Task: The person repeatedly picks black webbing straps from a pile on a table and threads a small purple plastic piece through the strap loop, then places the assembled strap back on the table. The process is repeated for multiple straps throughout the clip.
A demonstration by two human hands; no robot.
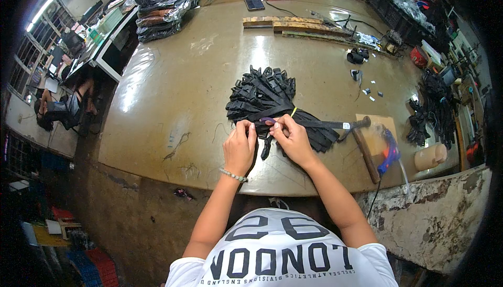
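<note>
Both hands meet at the near side of a bundle of black webbing straps (262, 90) with dark buckle-like ends, gathered by a yellow tie (294, 112). My left hand (239, 148), with a beaded bracelet on its wrist, pinches a black strap (266, 143) between thumb and fingers. From the other side my right hand (293, 139) grips the same strap, its thumb and forefinger closed. A small purple patch (269, 121) shows between the fingertips; I cannot make out what it is. One strap stretches rightward past my right hand, toward a hammer (368, 156).
A blue glue gun (389, 153) lies by the hammer, near a beige roll (430, 157). Farther back are wooden bars (298, 26), a phone (254, 3), and plastic-wrapped stacks (160, 9). More black straps (437, 98) hang at the right edge. Another person (65, 106) sits far left.
</note>
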